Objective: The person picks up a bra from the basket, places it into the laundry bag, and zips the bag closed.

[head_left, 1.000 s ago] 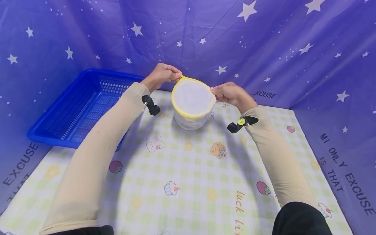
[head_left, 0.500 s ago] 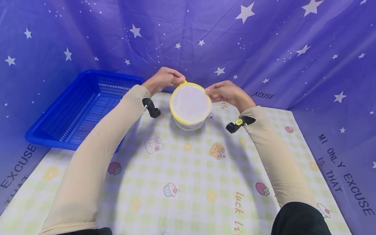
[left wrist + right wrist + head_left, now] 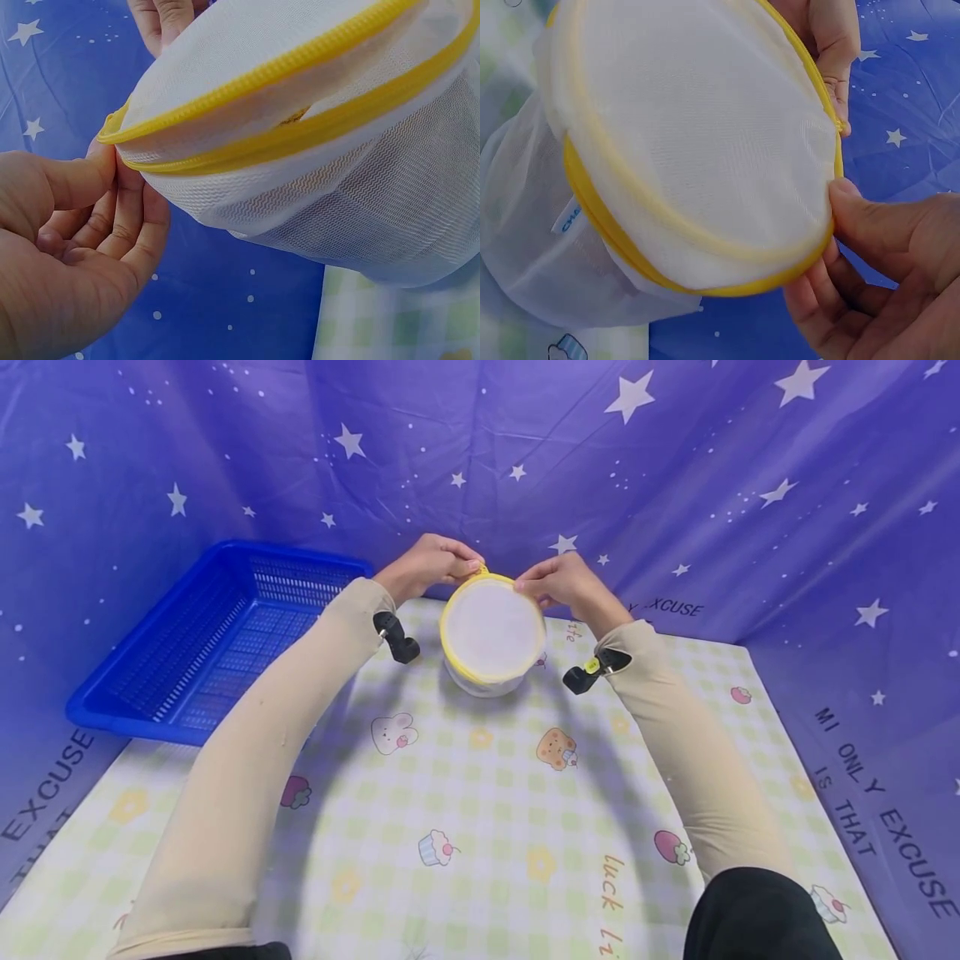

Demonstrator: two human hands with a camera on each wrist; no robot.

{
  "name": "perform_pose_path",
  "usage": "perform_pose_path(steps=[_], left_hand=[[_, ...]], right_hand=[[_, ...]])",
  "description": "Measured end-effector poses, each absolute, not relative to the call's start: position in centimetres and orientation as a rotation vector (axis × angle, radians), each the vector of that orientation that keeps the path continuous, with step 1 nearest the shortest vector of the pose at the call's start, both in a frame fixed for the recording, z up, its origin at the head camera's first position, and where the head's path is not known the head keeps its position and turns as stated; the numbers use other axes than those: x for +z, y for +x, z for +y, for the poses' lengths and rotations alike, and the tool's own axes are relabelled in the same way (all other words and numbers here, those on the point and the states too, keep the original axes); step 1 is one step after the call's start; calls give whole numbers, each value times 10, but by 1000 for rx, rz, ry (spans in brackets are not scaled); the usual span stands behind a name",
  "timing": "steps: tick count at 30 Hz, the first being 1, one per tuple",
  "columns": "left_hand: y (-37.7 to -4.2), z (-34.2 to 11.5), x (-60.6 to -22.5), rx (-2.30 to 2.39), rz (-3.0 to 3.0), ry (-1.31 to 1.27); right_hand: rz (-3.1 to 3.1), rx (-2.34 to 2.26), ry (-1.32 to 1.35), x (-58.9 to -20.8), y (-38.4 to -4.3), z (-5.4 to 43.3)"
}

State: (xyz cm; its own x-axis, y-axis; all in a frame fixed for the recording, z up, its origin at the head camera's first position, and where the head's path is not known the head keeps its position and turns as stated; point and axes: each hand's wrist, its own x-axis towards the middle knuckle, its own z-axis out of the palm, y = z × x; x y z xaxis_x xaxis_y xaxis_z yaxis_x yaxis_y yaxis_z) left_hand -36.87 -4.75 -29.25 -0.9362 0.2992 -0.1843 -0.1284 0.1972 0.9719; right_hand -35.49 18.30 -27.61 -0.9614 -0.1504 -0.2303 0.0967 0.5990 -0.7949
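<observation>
A round white mesh laundry bag [image 3: 493, 631] with a yellow zipper [image 3: 262, 86] round its lid stands on the cloth towards the back. At the rim's back left, my left hand [image 3: 431, 566] pinches the end of the yellow zipper; thumb and forefinger meet there in the left wrist view. My right hand [image 3: 566, 583] pinches the lid's edge a little to the right, thumb on top in the right wrist view [image 3: 889, 262]. In the left wrist view the two yellow zipper bands stand apart, with a gap between lid and body. A small white label [image 3: 570, 216] shows on the side.
A blue perforated plastic basket [image 3: 150, 724] stands on the left, beside my left forearm. A green-and-white checked tablecloth [image 3: 487, 810] with cartoon prints covers the table. A purple-blue curtain [image 3: 420, 485] with stars closes off the back and sides.
The right hand has shifted left along the rim, closer to the left hand. The left hand has moved slightly right and down, and the lid's outline has become rounder.
</observation>
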Motion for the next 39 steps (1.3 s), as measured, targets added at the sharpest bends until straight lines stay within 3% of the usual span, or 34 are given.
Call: perform_pose_path(steps=[15,39], left_hand=[[-369,-46,-292,1785,2171,83],[-369,-63,-294,1942,2088,-38]], right_hand=[[2521,-1318,108,-273,-354,184],[2113,-1655,37,-289,-347,228]])
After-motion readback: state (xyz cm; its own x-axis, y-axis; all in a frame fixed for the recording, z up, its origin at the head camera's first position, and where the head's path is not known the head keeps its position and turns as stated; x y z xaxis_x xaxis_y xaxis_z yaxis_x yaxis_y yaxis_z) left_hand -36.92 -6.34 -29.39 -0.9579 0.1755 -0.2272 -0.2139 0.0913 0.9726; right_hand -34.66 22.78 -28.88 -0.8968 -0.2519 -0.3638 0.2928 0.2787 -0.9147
